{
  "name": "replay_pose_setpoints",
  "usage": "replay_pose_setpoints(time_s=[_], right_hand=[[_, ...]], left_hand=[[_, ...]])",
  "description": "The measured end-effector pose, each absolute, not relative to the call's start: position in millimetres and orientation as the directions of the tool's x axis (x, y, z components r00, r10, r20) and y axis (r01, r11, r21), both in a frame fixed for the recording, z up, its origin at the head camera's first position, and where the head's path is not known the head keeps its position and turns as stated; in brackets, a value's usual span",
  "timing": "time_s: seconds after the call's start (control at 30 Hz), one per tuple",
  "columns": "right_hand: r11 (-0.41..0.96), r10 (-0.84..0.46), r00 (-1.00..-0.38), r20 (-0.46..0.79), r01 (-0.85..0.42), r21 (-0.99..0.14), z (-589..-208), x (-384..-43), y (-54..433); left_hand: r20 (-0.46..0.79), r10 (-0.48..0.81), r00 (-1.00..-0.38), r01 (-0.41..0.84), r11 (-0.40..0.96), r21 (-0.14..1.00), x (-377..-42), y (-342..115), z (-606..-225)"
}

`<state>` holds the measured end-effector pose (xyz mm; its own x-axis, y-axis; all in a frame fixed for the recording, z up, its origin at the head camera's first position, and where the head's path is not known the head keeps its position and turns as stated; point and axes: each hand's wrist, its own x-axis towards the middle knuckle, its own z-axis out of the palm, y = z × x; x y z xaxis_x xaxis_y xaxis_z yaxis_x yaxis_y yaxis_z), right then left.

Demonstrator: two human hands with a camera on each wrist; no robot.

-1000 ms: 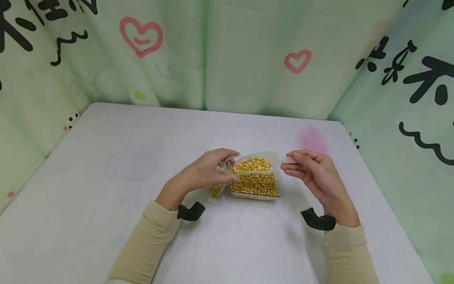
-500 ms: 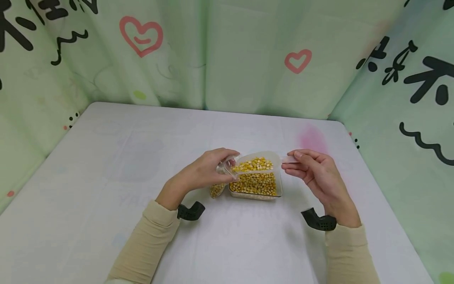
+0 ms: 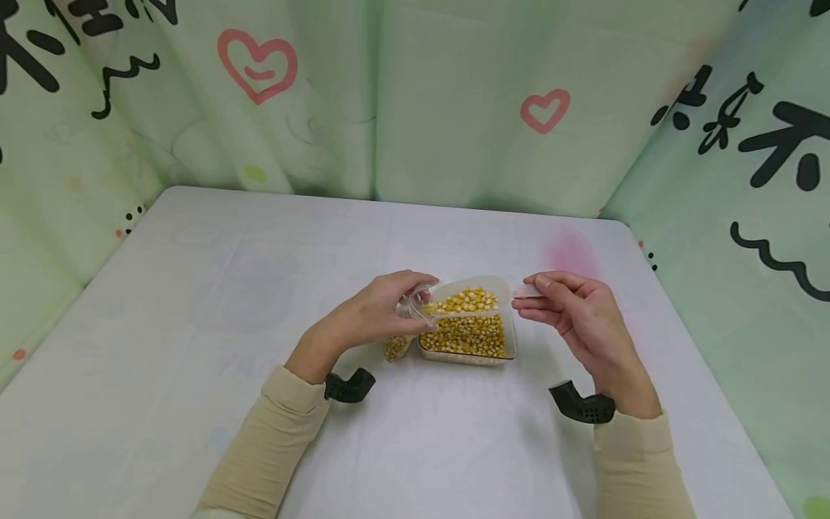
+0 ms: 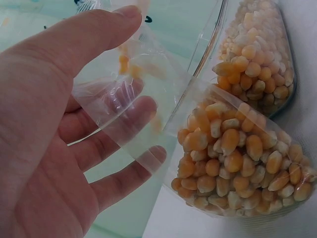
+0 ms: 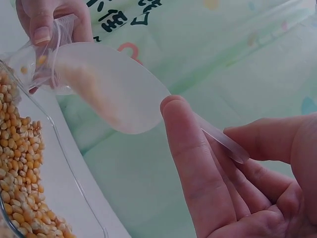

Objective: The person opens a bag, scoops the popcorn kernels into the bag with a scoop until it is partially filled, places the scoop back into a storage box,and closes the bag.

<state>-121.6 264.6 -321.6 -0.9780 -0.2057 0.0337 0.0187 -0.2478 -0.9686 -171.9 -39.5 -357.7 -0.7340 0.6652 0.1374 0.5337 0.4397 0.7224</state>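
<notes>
My left hand holds the mouth of a clear zip bag between thumb and fingers, spreading it wide. Corn kernels fill the bag's lower end, which hangs beside the glass container. Between thumb and fingers, my right hand pinches the handle of a translucent white plastic scoop. The scoop's lip sits at the bag's opening, above the container, with corn kernels in its bowl. A few blurred kernels show inside the bag's mouth in the left wrist view.
The glass container is rectangular and holds many corn kernels. It stands on a white-covered table. A green curtain with hearts and black lettering rises behind and at both sides.
</notes>
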Motion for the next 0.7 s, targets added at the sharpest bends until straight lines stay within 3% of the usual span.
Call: replay_pose_setpoints(time_s=[0.7], right_hand=[[-0.105,-0.128,-0.990,0.056,-0.043,-0.994,-311.9,-115.6,259.9]], left_hand=[[0.132,0.660,-0.739,0.527,0.444,0.725,-171.3,-39.4,-356.6]])
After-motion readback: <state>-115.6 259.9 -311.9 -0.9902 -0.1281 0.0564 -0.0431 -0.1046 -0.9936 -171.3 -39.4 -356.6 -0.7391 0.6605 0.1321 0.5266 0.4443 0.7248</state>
